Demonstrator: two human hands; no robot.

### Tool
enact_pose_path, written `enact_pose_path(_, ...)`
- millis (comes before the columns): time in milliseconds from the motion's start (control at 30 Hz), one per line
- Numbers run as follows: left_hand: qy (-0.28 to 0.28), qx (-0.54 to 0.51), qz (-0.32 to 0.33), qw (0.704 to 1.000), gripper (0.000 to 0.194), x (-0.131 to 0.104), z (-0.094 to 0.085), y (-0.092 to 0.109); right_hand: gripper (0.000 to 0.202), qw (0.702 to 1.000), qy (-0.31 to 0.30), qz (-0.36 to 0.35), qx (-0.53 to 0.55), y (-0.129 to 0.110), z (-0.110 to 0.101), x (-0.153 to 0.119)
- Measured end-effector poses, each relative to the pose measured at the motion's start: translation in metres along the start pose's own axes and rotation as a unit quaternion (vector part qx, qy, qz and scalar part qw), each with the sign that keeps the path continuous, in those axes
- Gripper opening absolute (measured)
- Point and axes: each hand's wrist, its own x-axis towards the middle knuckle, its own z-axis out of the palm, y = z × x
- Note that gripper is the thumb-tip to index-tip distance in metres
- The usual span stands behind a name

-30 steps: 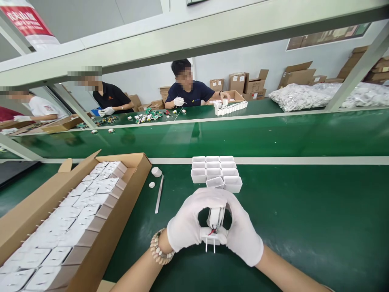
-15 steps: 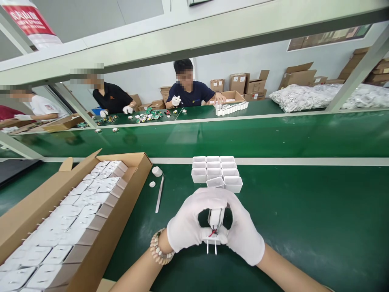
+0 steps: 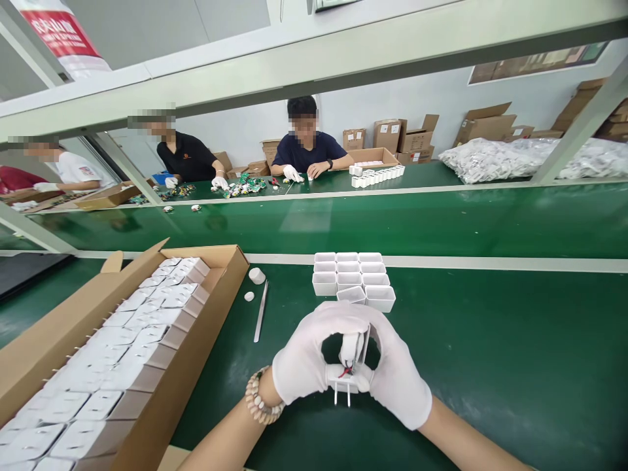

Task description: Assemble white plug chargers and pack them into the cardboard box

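Both hands wear white gloves and meet around one white plug assembly, whose two metal prongs point down toward me. My left hand grips its left side, thumb at the plug base. On the other side, my right hand closes on the same piece. Red wires show between the base and the upper part, which is partly hidden by the fingers. Just beyond my fingertips stand several open white housings in rows, the nearest one slightly skewed.
At left, a long cardboard box holds many white plug units. Metal tweezers, a white cylinder and a small white disc lie beside it. Across the green bench, people work near circuit parts, cartons and a bagged pile.
The upper part in my hands has tilted, with a thin plate showing more at its right. Across the bench, a person's right-side hand has moved from the white housings toward their other hand.
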Motion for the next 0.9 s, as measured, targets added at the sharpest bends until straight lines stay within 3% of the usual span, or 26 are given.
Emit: enact_pose_path(900, -0.002, 0.016, 0.023, 1.000, 0.073, 0.0000, -0.0006, -0.0016, 0.053, 1.000, -0.005, -0.012, -0.009, -0.0065, -0.0015, 0.0031)
